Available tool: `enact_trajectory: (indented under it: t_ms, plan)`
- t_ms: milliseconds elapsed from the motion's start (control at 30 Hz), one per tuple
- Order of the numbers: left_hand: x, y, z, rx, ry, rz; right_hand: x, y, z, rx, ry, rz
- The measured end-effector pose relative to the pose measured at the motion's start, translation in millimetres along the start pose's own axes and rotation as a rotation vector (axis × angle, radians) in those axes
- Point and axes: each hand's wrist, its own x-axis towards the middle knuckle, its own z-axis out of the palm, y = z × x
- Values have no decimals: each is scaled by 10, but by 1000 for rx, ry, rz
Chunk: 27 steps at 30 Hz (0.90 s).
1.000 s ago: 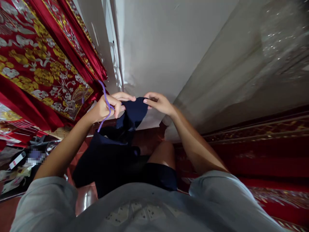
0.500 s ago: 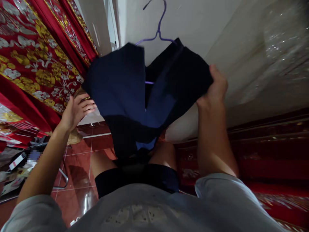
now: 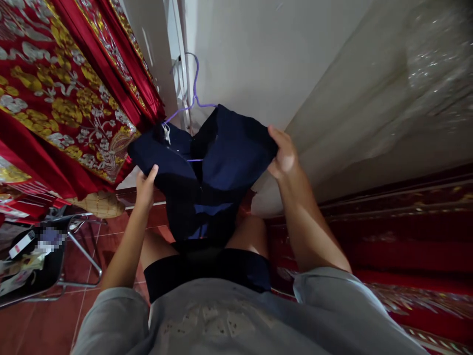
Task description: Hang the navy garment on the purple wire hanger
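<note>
Since half a second ago, the garment (image 3: 236, 150) and its hanger (image 3: 195, 97) have been lowered and shifted leftward, and the left hand (image 3: 146, 186), then held off the cloth, has been brought to its edge. At that edge the garment is held under the thumb, the fingers being mostly hidden; by the right hand (image 3: 284, 154) the opposite shoulder edge is gripped. Dark blue, the garment is spread between the two hands, in front of the wall (image 3: 258, 59). Its hook is seen against the white frame (image 3: 181, 29), though whether the two are touching cannot be told. On the left, room is narrowed by the red cloth (image 3: 66, 93), just beside the garment's shoulder; on the right, more is left before the plastic (image 3: 436, 74), and most is found above the collar. Counted are two hands, one garment, one hanger with one hook, one white tag (image 3: 166, 133) near the collar, and one chair (image 3: 53, 266), on which small things are heaped, too unclear to be numbered
</note>
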Motion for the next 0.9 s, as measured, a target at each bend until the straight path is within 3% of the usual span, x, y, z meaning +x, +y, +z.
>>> enact_trajectory:
  t_ms: [133,233,300,367,467,600,700,800,833,900]
  plan:
    - [-240,-45,191,-125,179,-39,-138,161,-52,-356,305,-236]
    - [-422,-57,267,-214,237,-151,-341,364,279,-505,485,-339]
    - [-537,-56,285,-241,252,-225,-477,593,649,-510,377,-254]
    - [-632,-37,281,-248,249,-271,-597,876,1023,-551,144,-121]
    - [-714,27,243,-264,280,-276,-769,1277,1351,-627,-46,134]
    - [-729,19,172,-282,346,-208,-1036,1539,1227,-553,-93,406]
    - [-768,-212,153,-120,497,112,-1207,1507,952,-416,-151,600]
    - [-890,-589,204,264,605,452,-1257,1341,747,-317,-193,634]
    - [-942,-713,244,366,556,487,-1249,1273,710,-302,-204,611]
    - [-1038,-918,357,450,297,456,-1223,1149,685,-302,-234,562]
